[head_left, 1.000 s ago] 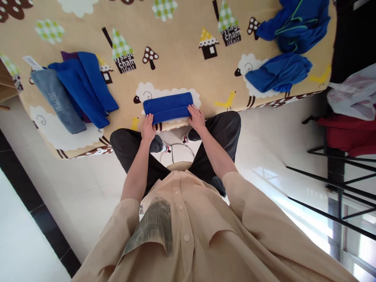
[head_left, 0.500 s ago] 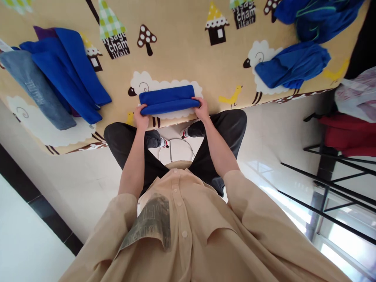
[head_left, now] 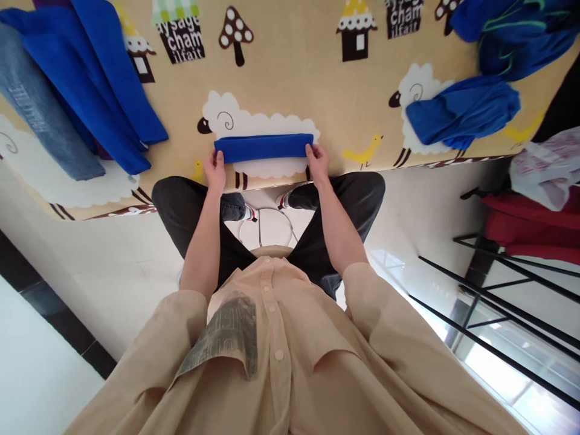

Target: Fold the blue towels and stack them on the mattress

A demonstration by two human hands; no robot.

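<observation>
Folded blue cloth (head_left: 264,147) is near the front edge of the patterned table (head_left: 285,72), a slim, smooth strip, soft-looking. My left hand (head_left: 215,173) and right hand (head_left: 319,164) each have a narrow grip, pinching an end. Looks mid-fold to me; the next move calls for keeping both ends level, imo. Off left, matte grey-blue cloth (head_left: 43,115) beside long blue folds (head_left: 79,72); off right, crumpled blue fabric (head_left: 466,112).
</observation>
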